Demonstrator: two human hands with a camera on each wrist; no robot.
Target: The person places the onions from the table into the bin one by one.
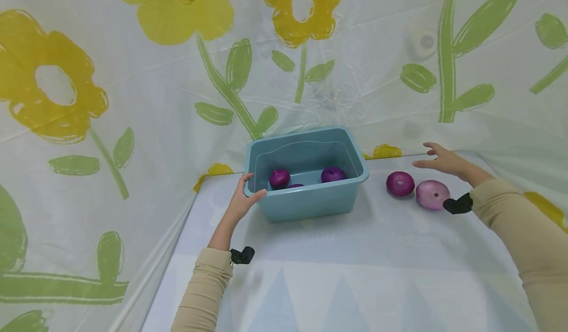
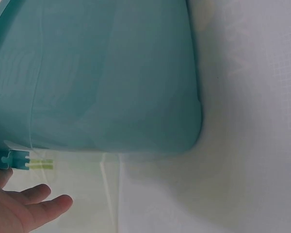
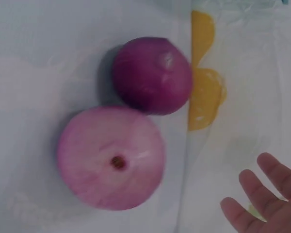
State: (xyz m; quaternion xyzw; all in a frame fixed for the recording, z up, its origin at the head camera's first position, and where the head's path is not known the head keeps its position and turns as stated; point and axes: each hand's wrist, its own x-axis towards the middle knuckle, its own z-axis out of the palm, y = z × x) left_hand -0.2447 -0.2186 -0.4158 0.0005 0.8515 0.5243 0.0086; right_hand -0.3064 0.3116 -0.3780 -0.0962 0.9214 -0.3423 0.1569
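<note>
A blue-green plastic bin (image 1: 306, 206) holds several purple onions, among them one at the left (image 1: 279, 178) and another at the right (image 1: 333, 174); a third is mostly hidden behind the front wall. My left hand (image 1: 240, 200) is at the bin's front left corner, thumb by the rim; its fingers (image 2: 51, 208) look straight in the left wrist view. Above and behind two onions on the table, my right hand (image 1: 445, 162) has its fingers spread and holds nothing. Those onions are a dark purple one (image 3: 153, 76) and a larger, paler pink one (image 3: 111, 158), side by side.
A pale table (image 1: 310, 277) with faint blue triangles carries the bin and the loose onions. Behind it hangs a white sheet (image 1: 155, 90) printed with yellow flowers and green leaves, reaching around the left and right sides. Both wrists wear small black devices.
</note>
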